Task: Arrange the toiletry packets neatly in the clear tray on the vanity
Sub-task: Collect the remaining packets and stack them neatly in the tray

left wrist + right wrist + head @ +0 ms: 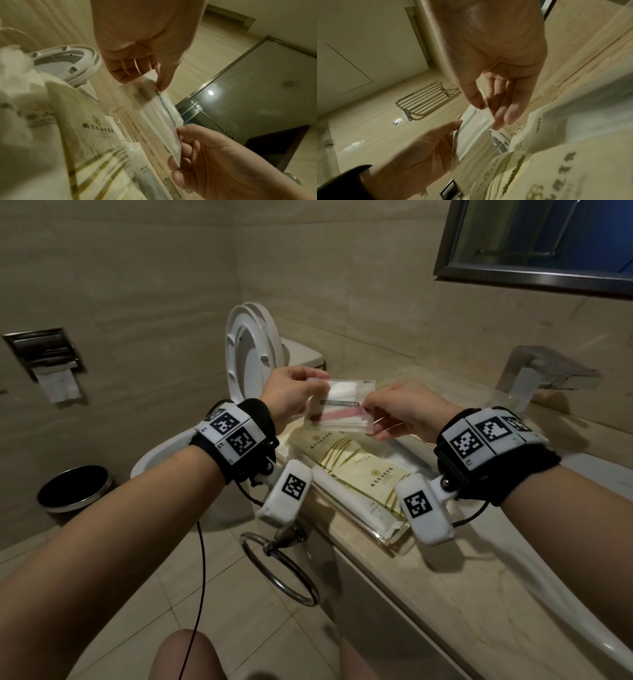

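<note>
Both hands' grip pinches clear packet above tray.

Glossy clear plastic packet, matt cream paper sachets, polished beige stone vanity, shiny chrome towel ring, glossy white toilet lid

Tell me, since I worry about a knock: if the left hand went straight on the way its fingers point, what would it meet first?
Probably the raised toilet lid. The left hand pinches the clear packet and points up and away over the vanity's left end. Depth is unclear, so it might pass beside the lid to the wall.
</note>
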{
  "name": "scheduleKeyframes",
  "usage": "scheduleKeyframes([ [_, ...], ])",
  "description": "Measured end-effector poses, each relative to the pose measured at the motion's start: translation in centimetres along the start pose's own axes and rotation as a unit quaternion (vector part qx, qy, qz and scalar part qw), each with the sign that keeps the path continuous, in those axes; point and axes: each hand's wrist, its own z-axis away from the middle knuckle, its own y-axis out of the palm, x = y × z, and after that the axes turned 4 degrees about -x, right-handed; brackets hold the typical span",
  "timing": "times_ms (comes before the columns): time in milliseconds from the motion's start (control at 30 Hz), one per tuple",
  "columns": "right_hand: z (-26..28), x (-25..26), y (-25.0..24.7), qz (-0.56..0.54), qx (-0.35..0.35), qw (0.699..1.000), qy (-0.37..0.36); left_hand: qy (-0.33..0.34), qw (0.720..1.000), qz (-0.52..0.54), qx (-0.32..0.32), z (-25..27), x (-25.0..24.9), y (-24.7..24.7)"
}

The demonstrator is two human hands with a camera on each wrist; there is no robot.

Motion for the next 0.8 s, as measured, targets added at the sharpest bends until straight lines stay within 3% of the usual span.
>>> scheduleKeyframes([
  [100, 0.0, 0.1, -0.1, 0.011, -0.002, 1.000, 0.001, -0.001, 1.000, -0.017, -0.002, -0.1, 0.1, 0.0],
  [233, -0.3, 0.6, -0.4, 0.007, -0.024, 1.000, -0.001, -0.044, 0.992, -0.100, 0.066, 0.2, 0.1, 0.1],
  [400, -1.0, 1.3, -0.2, -0.074, 0.005, 0.996, 0.050, -0.132, 0.991, 0.031, 0.017, 0.0, -0.1, 0.3],
  [533, -1.8, 2.1, 0.2, -0.009, -0.007, 0.999, 0.046, -0.140, 0.988, 0.060, 0.036, 0.2, -0.5, 0.6],
  [667, -3.6, 2.9, 0.1, 0.172, -0.045, 0.984, 0.007, -0.081, 0.991, -0.105, 0.020, -0.3, 0.2, 0.1],
  [800, -5.2, 2.9, 0.5, 0.264, -0.003, 0.965, 0.006, -0.006, 0.955, -0.295, 0.042, -0.9, 1.3, -0.5],
])
